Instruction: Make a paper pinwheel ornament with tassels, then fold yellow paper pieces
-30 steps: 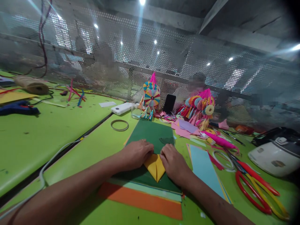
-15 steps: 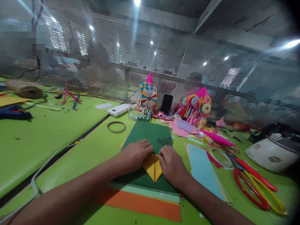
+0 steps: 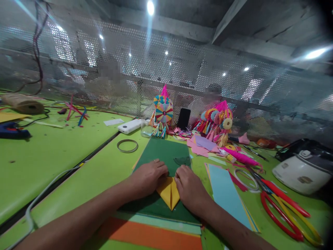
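Observation:
A folded yellow paper [image 3: 171,193] with a downward point and a centre slit lies on a dark green sheet [image 3: 166,149]. My left hand [image 3: 148,176] is closed on its upper left edge, with a ring on one finger. On the upper right edge, my right hand [image 3: 191,187] has its fingers bent and pressed together on the paper. A small dark green curved piece [image 3: 182,160] lies just beyond my right hand. Under the green sheet, pale green and orange sheets [image 3: 156,236] stick out at the near side.
Light blue strips [image 3: 226,194], scissors [image 3: 283,215] and a tape ring [image 3: 246,180] lie at the right, near a white appliance [image 3: 303,175]. Paper ornaments [image 3: 164,113], a phone [image 3: 184,118] and a white device [image 3: 130,126] are farther back. Twine [image 3: 23,103] sits far left.
The view has shifted slightly, so the table's things appear a little lower. Both hands remain on the yellow paper, with little change in their grip.

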Tool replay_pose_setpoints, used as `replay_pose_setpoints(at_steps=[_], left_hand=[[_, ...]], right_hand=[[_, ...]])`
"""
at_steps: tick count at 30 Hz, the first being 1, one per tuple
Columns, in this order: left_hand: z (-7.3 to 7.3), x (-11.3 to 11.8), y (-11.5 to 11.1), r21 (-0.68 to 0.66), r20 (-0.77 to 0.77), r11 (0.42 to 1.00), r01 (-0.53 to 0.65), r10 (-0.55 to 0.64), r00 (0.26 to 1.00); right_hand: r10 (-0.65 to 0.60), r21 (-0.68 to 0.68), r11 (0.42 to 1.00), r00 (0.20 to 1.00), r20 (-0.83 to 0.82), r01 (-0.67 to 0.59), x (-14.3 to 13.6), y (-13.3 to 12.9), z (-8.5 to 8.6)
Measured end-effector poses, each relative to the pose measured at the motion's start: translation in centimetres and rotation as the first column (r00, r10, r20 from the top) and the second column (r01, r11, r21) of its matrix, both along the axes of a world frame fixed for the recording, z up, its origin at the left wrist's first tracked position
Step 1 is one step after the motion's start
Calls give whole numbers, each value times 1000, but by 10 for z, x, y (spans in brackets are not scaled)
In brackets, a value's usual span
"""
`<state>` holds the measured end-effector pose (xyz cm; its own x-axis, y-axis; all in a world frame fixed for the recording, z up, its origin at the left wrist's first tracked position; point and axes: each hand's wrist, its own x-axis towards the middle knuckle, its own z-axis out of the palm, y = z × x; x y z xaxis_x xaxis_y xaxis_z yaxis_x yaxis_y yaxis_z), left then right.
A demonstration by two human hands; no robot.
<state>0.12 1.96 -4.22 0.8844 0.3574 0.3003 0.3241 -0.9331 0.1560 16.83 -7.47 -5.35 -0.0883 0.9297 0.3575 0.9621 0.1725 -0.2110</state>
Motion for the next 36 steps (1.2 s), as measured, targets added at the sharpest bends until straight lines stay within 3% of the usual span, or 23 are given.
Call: replay_pose_setpoints(at_steps=[12, 36], left_hand=[[-1, -1, 0, -16, -7, 1000, 0, 0, 1000], [3, 7, -13, 178, 0, 981, -80, 82, 997]], right_hand=[[-32, -31, 999, 998, 55, 34, 1, 5, -1], [-19, 26, 1000, 987, 161, 15, 2, 4, -3]])
